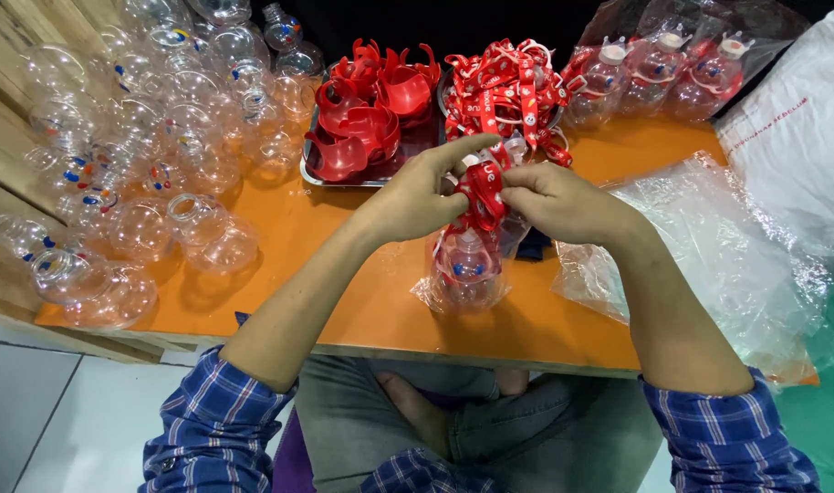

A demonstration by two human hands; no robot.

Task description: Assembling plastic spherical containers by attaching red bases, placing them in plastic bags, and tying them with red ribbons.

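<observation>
- Above the orange table [362,310], left hand [417,196] and right hand [554,201] pinch a red strap [483,192] atop a clear bottle [467,265], seemingly bagged.
- Metal tray [309,173] holds red plastic holders [367,114].
- Empty clear bottles [143,137] pile left.

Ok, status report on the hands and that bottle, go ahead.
Left hand and right hand both pinching the red strap. Clear bottle upright beneath, on the orange table. Nothing blocking; loose plastic bags beside the right hand.
</observation>
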